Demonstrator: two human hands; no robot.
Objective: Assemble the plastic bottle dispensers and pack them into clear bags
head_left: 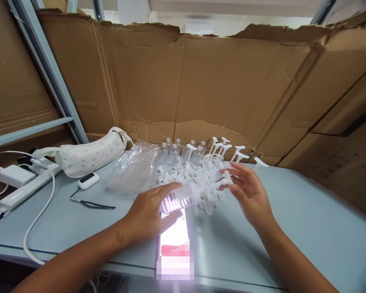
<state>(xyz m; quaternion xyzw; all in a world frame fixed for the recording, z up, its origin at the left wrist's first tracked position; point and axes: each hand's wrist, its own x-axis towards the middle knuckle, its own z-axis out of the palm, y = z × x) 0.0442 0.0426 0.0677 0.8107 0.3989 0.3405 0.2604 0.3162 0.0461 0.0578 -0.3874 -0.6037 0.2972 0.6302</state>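
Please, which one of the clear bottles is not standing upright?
The bottle in the left hand; it is tilted sideways, while other bottles stand near the cardboard.

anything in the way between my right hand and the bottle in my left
Only the white pump shows between your right hand and the clear bottle in your left hand; it reaches from the bottle's neck to the right fingers. The pile of white parts doesn't visibly block the gap.
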